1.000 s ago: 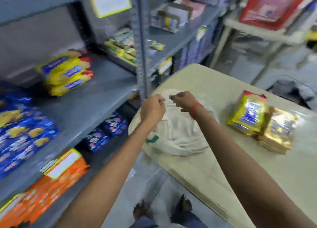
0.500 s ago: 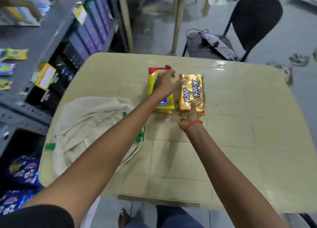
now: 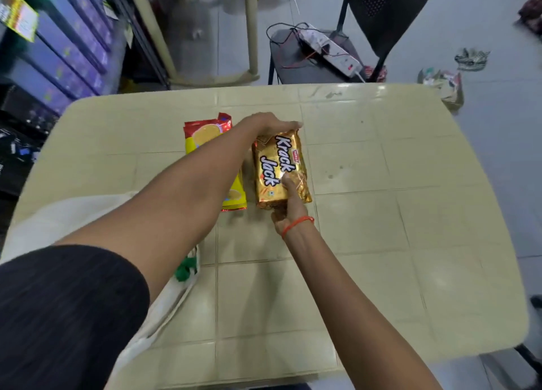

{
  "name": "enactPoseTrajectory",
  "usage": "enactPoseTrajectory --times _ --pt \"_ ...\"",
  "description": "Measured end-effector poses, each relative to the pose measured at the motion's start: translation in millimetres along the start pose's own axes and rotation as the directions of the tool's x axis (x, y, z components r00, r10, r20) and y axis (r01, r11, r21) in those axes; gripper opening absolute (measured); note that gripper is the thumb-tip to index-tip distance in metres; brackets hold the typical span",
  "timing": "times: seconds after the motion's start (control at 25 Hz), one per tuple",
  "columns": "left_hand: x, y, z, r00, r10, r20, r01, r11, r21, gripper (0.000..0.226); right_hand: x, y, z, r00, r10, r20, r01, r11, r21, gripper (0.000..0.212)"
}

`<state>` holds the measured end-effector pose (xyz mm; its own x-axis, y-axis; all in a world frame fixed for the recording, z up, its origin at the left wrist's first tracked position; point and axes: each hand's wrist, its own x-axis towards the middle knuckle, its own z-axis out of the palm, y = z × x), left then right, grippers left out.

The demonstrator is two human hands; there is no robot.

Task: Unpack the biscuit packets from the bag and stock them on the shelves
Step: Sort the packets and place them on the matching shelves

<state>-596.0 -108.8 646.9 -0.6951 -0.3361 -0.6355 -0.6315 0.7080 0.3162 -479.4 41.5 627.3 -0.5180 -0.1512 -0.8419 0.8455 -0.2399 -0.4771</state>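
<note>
We see both hands on the gold Krack Jack packet (image 3: 280, 169), which sits near the middle of the beige table (image 3: 396, 228), lengthwise from near to far. The left hand (image 3: 271, 124) reaches across from the left and grasps the packet's far end, fingers curled over its edge. The right hand (image 3: 289, 206) grasps the near end. One digit lies along the top face and the rest are tucked at the end, where we cannot make them out. A red thread (image 3: 296, 225) circles that wrist. We cannot tell whether the packet is raised off the table or resting on it.

Just left of it, partly under the left forearm, lies a yellow and red biscuit packet (image 3: 205, 134). The pale cloth bag (image 3: 73, 213) lies slumped at the table's near left. Shelves (image 3: 58, 55) with purple boxes stand at far left. Beyond the table's far edge, a white power strip (image 3: 333, 52) rests on the seat of a black chair (image 3: 381, 11).
</note>
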Motion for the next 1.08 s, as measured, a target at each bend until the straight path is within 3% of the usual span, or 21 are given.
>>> enactPoseTrajectory --times 0.08,0.16,0.32,0.44,0.56,0.72,0.84,0.92,1.08 --pt "-9 8 -6 0.998 -0.004 0.058 0.010 0.995 -0.097 0.099 0 -1 1 0.996 -0.056 -0.063 0.059 0.998 0.033 0.055" --pt "-22 19 -12 0.999 0.032 0.024 -0.028 0.989 -0.147 0.097 -8 -9 3 0.979 -0.123 -0.160 0.118 0.992 -0.038 0.058" --pt "-65 31 -40 0.963 0.081 -0.256 -0.131 0.974 -0.186 0.096 -33 -29 13 0.929 -0.276 -0.245 0.253 0.960 -0.121 0.075" --pt "-107 5 -63 0.909 0.008 -0.416 -0.106 0.972 -0.212 0.098 -61 -26 30 0.911 -0.394 -0.120 0.390 0.919 -0.059 0.058" --pt "-160 -46 -71 0.847 -0.123 -0.518 -0.070 0.938 -0.339 0.102 -97 -3 51 0.908 -0.418 -0.035 0.414 0.906 -0.093 0.065" --pt "-248 -152 -66 0.811 -0.259 -0.524 -0.095 0.826 -0.556 0.097 -156 47 82 0.891 -0.421 0.169 0.444 0.886 -0.136 0.065" --pt "-319 -238 -42 0.741 -0.393 -0.545 -0.075 0.758 -0.648 0.083 -201 102 105 0.863 -0.397 0.313 0.478 0.843 -0.247 0.063" --pt "-365 -292 -19 0.666 -0.492 -0.561 -0.057 0.716 -0.696 0.073 -230 147 114 0.835 -0.341 0.432 0.496 0.807 -0.322 0.041" --pt "-463 -384 38 0.523 -0.690 -0.500 0.051 0.611 -0.790 0.080 -276 234 123 0.767 -0.173 0.618 0.547 0.679 -0.489 0.036"
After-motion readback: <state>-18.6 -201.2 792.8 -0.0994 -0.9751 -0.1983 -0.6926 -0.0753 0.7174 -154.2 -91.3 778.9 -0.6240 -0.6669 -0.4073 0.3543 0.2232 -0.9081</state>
